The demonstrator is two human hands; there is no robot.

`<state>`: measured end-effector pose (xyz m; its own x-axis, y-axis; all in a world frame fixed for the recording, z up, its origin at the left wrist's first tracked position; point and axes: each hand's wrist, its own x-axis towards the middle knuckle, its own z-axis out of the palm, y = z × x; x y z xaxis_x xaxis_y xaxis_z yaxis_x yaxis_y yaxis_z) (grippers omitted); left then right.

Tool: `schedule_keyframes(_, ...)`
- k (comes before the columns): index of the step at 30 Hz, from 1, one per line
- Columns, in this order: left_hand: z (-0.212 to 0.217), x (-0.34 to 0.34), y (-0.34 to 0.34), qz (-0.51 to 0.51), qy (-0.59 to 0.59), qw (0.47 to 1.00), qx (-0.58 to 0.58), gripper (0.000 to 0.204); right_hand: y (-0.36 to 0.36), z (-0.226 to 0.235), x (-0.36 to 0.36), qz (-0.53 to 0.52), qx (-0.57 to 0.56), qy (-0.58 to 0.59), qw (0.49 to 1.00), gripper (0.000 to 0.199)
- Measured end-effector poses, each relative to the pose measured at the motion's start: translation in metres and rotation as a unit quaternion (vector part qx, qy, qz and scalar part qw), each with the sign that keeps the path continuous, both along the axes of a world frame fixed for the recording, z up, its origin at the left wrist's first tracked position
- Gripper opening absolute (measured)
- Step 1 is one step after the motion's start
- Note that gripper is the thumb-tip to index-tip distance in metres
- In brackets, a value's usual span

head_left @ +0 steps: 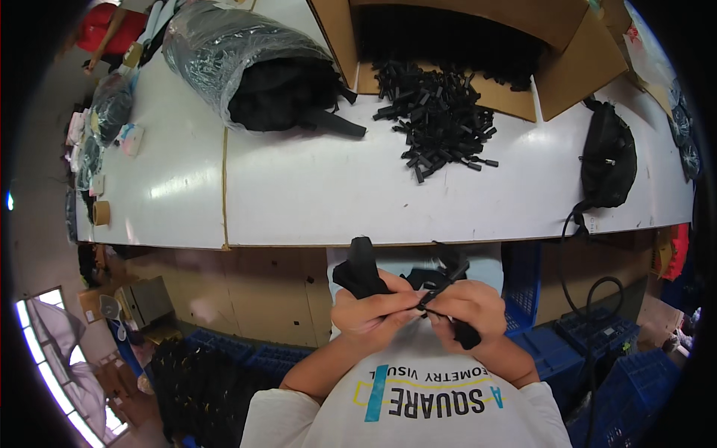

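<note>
For steady work, the left hand (376,312) and right hand (472,312), each grip pinching the black fabric (361,267) just off the desk's (299,198) near edge, should probably work close together, leaving its ends loose.

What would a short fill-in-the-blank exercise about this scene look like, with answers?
1. The left fingers and right fingers pinch material coloured ____.
2. The heap of small pieces lies on a table coloured ____.
3. Of the table's left and right ends, the tape roll is nearer the ____ one.
4. The open box is made of ____.
Missing words: black; white; left; cardboard.
</note>
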<state>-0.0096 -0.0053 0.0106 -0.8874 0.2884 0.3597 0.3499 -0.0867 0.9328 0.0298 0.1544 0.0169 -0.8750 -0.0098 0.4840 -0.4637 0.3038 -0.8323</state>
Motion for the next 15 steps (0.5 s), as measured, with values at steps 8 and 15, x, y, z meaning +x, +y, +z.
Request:
schedule_keyframes(8,-0.001,0.001,-0.003,-0.057,0.013,0.998,-0.034,0.032,0.010,0.011,0.004,0.037,0.101,0.031,0.994,0.035)
schedule_keyframes(15,-0.009,0.003,-0.004,-0.065,0.062,0.993,-0.074,0.036,0.011,0.017,0.012,0.022,0.147,-0.012,0.989,0.021)
